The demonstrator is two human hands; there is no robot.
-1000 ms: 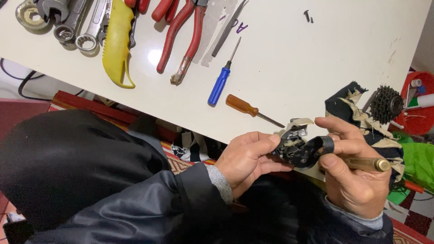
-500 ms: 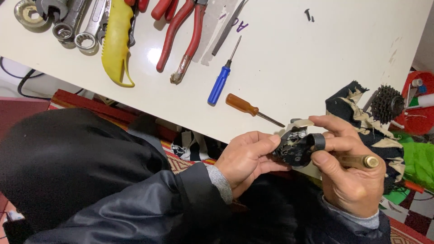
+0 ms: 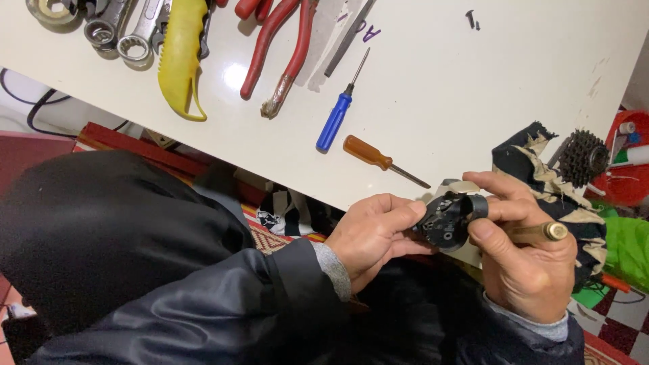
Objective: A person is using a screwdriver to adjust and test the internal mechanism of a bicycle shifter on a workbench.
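Note:
A small black mechanical part (image 3: 447, 220) with a round clamp band sits between both hands, just below the white table's (image 3: 433, 94) near edge. My left hand (image 3: 375, 233) pinches its left side with thumb and fingers. My right hand (image 3: 524, 253) grips its right side and also holds a tool with a brass-coloured handle (image 3: 541, 232) that sticks out to the right.
On the table lie an orange-handled screwdriver (image 3: 378, 157), a blue-handled screwdriver (image 3: 336, 120), red-handled pliers (image 3: 280, 51), a yellow tool (image 3: 179, 57) and spanners (image 3: 128, 30). A black cog cluster (image 3: 581, 157) rests on dark cloth (image 3: 534, 162) at right.
Both hands have shifted slightly with the black part, and the brass-handled tool has drawn in a little toward the part.

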